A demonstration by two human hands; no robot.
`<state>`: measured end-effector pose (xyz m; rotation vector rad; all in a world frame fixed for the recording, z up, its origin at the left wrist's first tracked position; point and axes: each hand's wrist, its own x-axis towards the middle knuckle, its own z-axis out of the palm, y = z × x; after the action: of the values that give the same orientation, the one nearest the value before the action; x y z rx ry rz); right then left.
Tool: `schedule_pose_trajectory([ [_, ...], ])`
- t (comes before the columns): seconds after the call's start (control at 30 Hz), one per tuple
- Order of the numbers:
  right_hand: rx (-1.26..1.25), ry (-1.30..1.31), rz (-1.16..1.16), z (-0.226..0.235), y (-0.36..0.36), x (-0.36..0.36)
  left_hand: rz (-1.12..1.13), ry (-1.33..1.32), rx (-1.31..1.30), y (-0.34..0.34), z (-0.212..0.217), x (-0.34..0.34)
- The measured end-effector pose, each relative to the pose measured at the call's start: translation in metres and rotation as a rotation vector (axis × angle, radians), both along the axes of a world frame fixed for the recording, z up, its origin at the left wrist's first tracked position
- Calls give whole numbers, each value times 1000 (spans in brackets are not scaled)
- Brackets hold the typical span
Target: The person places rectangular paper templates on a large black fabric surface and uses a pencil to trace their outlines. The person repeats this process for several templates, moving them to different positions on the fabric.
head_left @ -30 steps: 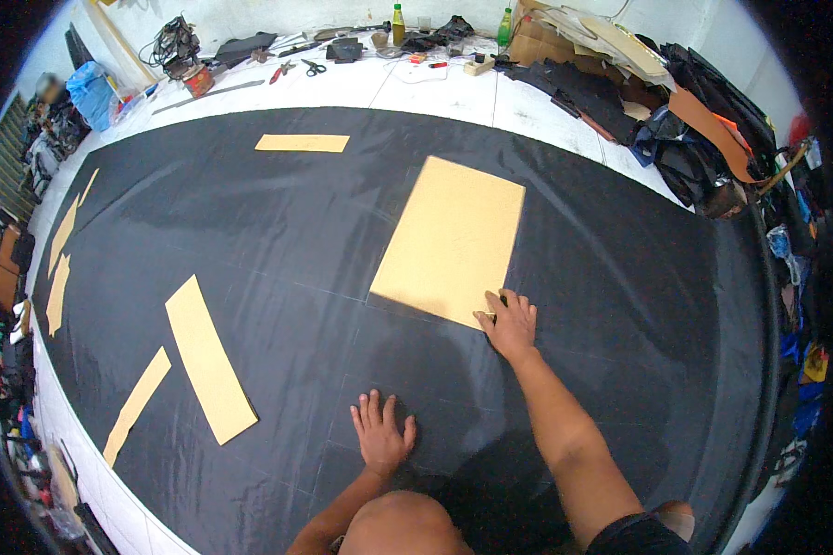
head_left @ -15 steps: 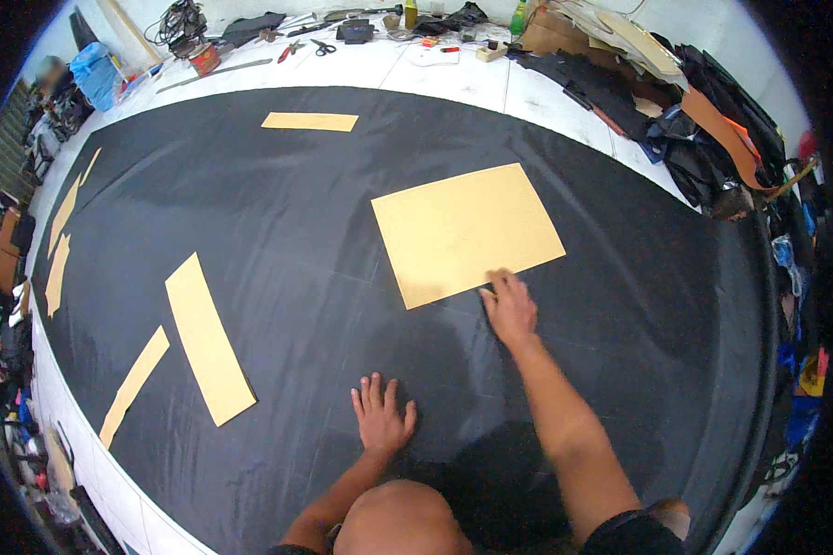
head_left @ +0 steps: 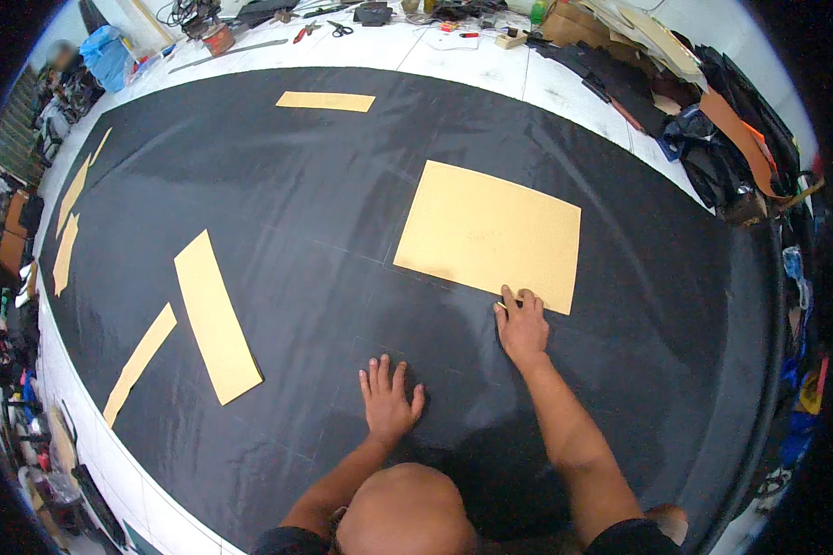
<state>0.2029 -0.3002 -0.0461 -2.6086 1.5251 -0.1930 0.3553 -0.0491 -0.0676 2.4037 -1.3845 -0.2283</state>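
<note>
A large yellow rectangular sheet point(head_left: 491, 236) lies on the black material point(head_left: 296, 185), turned at a slant. At its near edge, toward the right corner, my right hand point(head_left: 524, 331) has its fingertips on the edge with the thumb close beneath. A small pale bit shows by the thumb, too small to name. My left hand point(head_left: 389, 402) rests flat on the black material, fingers spread, apart from any yellow piece. A wide yellow strip point(head_left: 217, 319) and a narrower one point(head_left: 141, 363) lie to its left. Faint pale lines run across the black surface.
Another yellow strip point(head_left: 326, 102) lies at the far side, with irregular yellow pieces point(head_left: 66, 254) at the far left. Scissors point(head_left: 341, 30) and a long metal ruler point(head_left: 227, 55) sit on the white tiles beyond. Dark scraps point(head_left: 602, 88) and cardboard are heaped at the far right.
The large yellow sheet has turned clockwise, its right end swinging toward me. My right hand has come slightly nearer and right with the edge. The whole view has shifted a little; my left hand stays flat.
</note>
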Motion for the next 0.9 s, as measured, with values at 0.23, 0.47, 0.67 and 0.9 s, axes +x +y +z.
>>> schedule_pose_trajectory([
  [0.23,19,-15,2,-1,20,9,-10,-26,0,-2,3,-2],
  [0.47,-18,-33,2,-2,21,6,-2,-4,-26,-3,-1,-3],
  [0.67,-62,-23,15,-5,21,7,12,33,-44,-3,1,-1],
  [0.9,18,-6,-1,5,20,8,187,221,-303,-34,13,50],
])
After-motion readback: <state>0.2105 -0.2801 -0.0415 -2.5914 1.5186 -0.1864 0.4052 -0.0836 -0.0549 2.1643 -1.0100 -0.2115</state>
